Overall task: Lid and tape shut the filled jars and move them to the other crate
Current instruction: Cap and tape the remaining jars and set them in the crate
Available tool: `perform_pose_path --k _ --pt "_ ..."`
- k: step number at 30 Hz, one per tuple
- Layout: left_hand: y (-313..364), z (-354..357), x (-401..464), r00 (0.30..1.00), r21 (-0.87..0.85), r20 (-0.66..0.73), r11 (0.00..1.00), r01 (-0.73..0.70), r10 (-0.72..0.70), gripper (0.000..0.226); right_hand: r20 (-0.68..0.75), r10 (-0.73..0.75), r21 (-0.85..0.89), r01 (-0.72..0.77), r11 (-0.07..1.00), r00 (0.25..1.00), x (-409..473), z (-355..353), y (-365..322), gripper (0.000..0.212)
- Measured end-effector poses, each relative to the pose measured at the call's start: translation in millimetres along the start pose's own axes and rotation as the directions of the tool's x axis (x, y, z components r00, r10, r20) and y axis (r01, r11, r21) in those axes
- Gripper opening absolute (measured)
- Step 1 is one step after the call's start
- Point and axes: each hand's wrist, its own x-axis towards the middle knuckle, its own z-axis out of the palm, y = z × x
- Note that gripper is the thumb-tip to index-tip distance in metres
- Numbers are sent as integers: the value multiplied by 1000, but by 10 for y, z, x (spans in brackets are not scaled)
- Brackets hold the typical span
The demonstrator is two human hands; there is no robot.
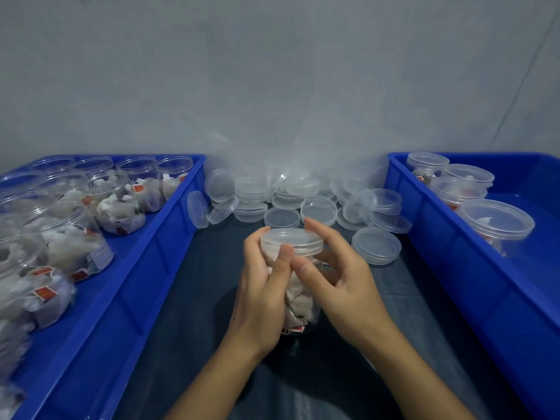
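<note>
Both hands meet at centre frame — left hand grips the filled jar, right hand curls around its lid. Better to seat that lid level before twisting — unlidded jars wait left, loose lids behind, finished ones right.

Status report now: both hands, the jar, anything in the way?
Left hand grips the filled jar; right hand curled round its lid. Lid on, no tape seen. Loose lids lie close behind; nothing blocks.
</note>
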Motion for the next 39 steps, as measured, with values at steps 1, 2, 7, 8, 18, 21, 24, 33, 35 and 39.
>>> perform_pose_path --k 1,2,7,8,18,21,24,33,35,39 --pt "-1 5 0 1000 -8 -3 1000 4 -4 56 -18 -6 0 6 1000 1000 8 6 6 56" --pt "-1 7 0 1000 -17 -3 1000 10 -10 55 -30 -10 11 11 1000 999 12 3 10 52" --pt "4 14 9 1000 -50 6 999 7 -7 57 -41 -8 139 13 990 999 33 -26 32 39" --pt "8 10 10 1000 -60 11 998 11 -10 57 -42 -7 153 13 988 999 38 -33 33 38" --pt "-28 -21 35 1000 -30 20 1000 -7 8 42 -41 -42 153 47 987 998 69 -60 119 34" --pt "-25 -15 36 1000 -35 16 999 -12 13 40 -37 -15 177 21 984 999 70 -69 117 34" --pt "-28 -13 31 1000 -77 25 997 -9 11 53 -39 -21 166 27 986 999 50 -32 85 30" --pt "-48 -17 42 999 -83 43 997 8 -5 39 -44 -3 229 13 973 999 59 -37 43 34" --pt "-60 -17 46 999 -90 40 996 6 -2 37 -34 12 252 -3 968 999 60 -53 33 33" --pt "-86 -29 58 999 -81 38 997 12 -9 34 -24 32 257 -25 966 999 69 -59 19 31"
